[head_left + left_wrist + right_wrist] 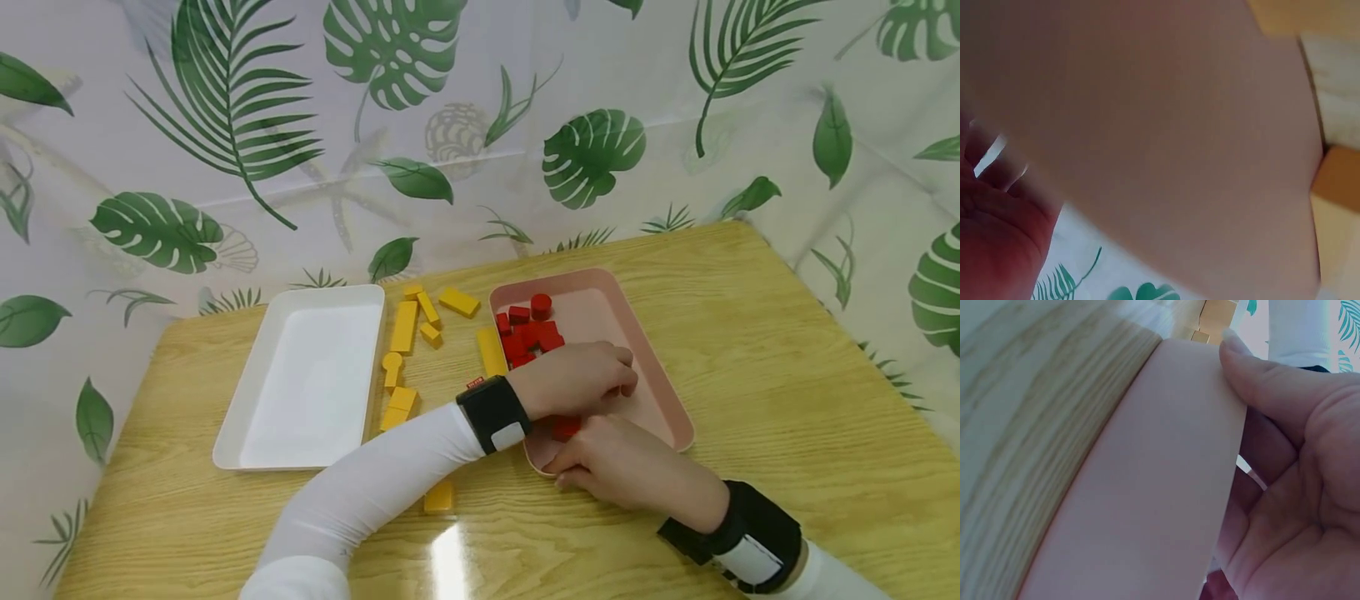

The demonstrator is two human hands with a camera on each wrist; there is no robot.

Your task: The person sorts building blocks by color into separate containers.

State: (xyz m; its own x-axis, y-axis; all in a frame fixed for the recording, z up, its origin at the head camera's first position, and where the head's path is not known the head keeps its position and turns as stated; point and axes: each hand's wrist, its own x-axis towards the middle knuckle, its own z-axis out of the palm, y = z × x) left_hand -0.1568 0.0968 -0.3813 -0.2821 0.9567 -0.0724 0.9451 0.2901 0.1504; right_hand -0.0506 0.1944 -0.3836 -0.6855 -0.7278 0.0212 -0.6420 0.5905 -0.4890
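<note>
A pink tray (660,392) holds several red blocks (528,333), gathered mostly along its left side. My left hand (577,375) reaches over the tray with its fingers bent downward; what the fingertips touch is hidden. Blurred pink-brown tray wall (1166,150) fills most of the left wrist view, partly covering that hand. At the tray's near side, my right hand (630,458) pinches the rim, thumb on the outside and fingers inside, as the right wrist view shows. A red block (566,427) lies beside its knuckles.
An empty white tray (315,375) stands on the left of the wooden table (750,333). Several yellow blocks (403,327) lie scattered between the trays, one yellow block (491,352) against the pink tray. A leaf-print cloth (480,167) hangs behind.
</note>
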